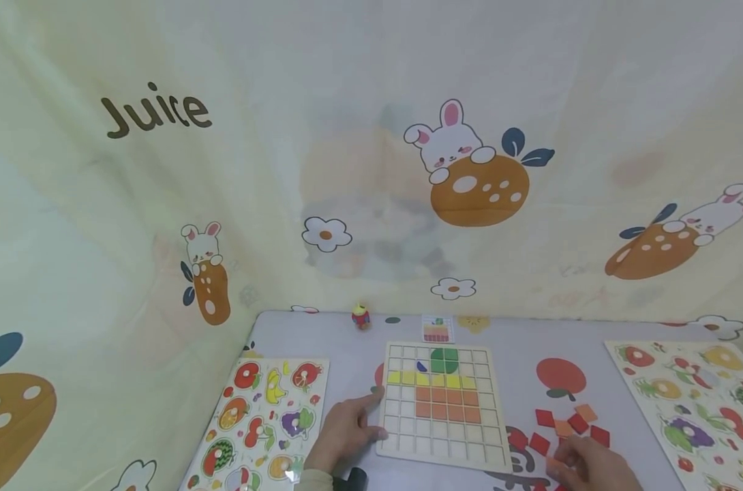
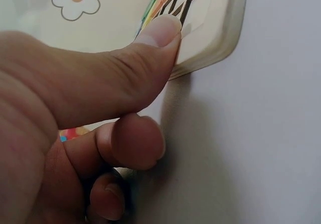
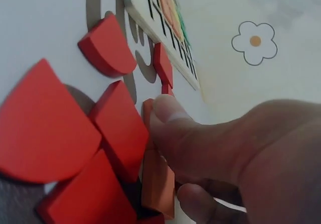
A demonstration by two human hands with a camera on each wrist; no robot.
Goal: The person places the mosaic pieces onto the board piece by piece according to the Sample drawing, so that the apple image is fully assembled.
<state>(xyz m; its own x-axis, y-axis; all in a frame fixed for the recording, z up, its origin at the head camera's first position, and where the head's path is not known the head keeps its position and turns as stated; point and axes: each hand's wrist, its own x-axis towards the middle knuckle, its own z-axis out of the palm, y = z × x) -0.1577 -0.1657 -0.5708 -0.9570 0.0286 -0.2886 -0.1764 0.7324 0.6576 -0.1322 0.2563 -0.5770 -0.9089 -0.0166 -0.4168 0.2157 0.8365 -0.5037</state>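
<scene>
Right hand (image 1: 595, 465) is pinching an orange block (image 3: 147, 111); left of that grip, the spread left hand (image 1: 342, 431) is touching a board (image 1: 402, 438), pale table (image 1: 519, 335) underneath, printed curtain (image 1: 347, 75) hanging beyond.

In the head view, toward ten o'clock, the word "Juice" (image 1: 157, 110) stands in dark brown print on the pale cloth wall (image 1: 255, 102). Around five o'clock, partly covered brown strokes (image 1: 521, 464) mark the tablecloth (image 1: 598, 335); whether they are letters, I cannot tell.
</scene>
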